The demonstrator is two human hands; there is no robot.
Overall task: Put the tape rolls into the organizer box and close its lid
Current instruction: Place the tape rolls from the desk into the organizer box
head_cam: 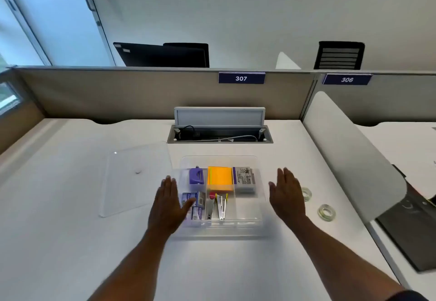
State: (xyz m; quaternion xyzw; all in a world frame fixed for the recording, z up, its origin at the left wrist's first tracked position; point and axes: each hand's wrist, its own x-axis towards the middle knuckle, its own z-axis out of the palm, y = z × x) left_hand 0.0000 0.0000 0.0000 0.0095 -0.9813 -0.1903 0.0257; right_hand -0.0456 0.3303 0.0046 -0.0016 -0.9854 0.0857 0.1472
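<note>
Hands flank organizer box (259,208), each grip wide, empty; right hand (286,194) half hides one tape roll (306,193).

Both bare arms are reaching forward. The left hand (166,206) and right hand (286,196) are hovering flat, fingers extended, palms down.

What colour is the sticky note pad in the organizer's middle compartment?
Bright orange sticky note pad, with a yellow-green edge on its left; head view.

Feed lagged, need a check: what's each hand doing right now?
Left hand: open, flat, holding nothing, at the organizer box left side.
Right hand: open, empty, between box and tape rolls.
</note>
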